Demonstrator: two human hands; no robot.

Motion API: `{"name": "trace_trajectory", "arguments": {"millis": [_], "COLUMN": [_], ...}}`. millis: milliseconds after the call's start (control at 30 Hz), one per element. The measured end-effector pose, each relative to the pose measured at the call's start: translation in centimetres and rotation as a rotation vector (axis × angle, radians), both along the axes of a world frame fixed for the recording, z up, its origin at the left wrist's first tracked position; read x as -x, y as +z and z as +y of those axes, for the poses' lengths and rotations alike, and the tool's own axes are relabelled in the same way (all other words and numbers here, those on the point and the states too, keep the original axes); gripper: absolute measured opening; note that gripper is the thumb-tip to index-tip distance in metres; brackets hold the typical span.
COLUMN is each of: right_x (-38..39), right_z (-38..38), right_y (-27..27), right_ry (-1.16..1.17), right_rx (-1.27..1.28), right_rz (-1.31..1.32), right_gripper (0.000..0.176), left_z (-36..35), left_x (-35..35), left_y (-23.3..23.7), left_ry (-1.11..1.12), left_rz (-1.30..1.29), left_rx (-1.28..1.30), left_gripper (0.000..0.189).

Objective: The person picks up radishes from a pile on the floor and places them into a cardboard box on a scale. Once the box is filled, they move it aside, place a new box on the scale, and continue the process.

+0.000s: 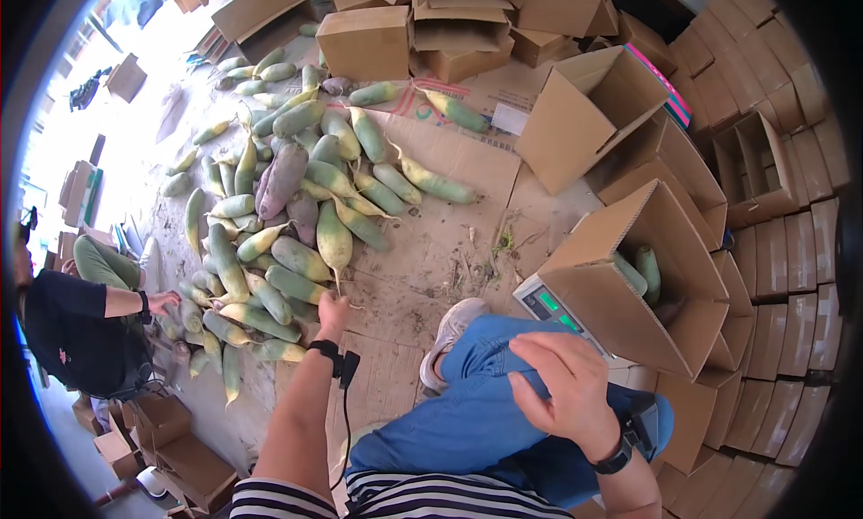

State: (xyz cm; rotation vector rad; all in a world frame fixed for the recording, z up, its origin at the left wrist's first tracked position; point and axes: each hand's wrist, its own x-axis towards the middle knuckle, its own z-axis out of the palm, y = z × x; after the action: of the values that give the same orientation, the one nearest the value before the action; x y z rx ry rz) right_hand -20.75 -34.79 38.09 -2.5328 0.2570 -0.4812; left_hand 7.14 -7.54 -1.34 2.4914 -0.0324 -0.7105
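With our left hand we pinch one long green radish, slanting tip-first toward us (our right hand loosely open).

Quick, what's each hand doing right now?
Left hand: fingertips at the end of a green radish; whether they grip it, I can't tell.
Right hand: open, fingers loosely curled, nothing visible in it.

Reaching forward with left hand, apparently closed at the fingertips; poised with right hand, loosely open, gently curved.
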Motion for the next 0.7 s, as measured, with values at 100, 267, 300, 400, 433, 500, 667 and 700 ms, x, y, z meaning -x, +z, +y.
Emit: {"name": "trace_trajectory", "arguments": {"millis": [100,267,300,400,433,500,667,700], "right_x": [-0.3,-0.9,-1.0,-1.3,-1.3,-1.2,-1.0,-1.0], "right_z": [-0.3,-0.5,-0.5,-0.5,-0.5,-0.5,-0.1,-0.1], "right_y": [0.1,-0.2,-0.2,-0.1,-0.1,-0.1,-0.1,0.0], "right_ry": [-0.011,-0.020,-0.019,-0.022,-0.024,-0.023,-0.013,-0.014], "right_rx": [-0.041,-0.060,-0.081,-0.099,-0.097,-0.093,-0.063,-0.066], "right_rz": [0.017,0.007,-0.013,-0.008,-0.013,-0.017,-0.045,-0.051], "right_gripper": [0.031,0.029,0.029,0.029,0.029,0.029,0.026,0.026], "left_z": [0.5,-2.2,-2.4,-2.9,-3.3,-4.4,-5.9,-5.9], "left_x": [-1.9,-2.6,-3.2,-3.8,-3.7,-3.3,-3.9,-4.2], "left_y": [-5.0,-3.4,-3.2,-2.6,-0.9,2.7,11.9,13.4], "left_ry": [0.138,0.484,0.495,0.450,0.340,0.211,0.340,0.363], "left_rz": [-0.252,0.293,0.375,0.388,0.414,0.487,0.741,0.802], "left_rx": [0.320,0.569,0.472,0.359,0.363,0.403,0.872,0.944], "left_gripper": [0.039,0.023,0.022,0.028,0.029,0.030,0.027,0.026]}}
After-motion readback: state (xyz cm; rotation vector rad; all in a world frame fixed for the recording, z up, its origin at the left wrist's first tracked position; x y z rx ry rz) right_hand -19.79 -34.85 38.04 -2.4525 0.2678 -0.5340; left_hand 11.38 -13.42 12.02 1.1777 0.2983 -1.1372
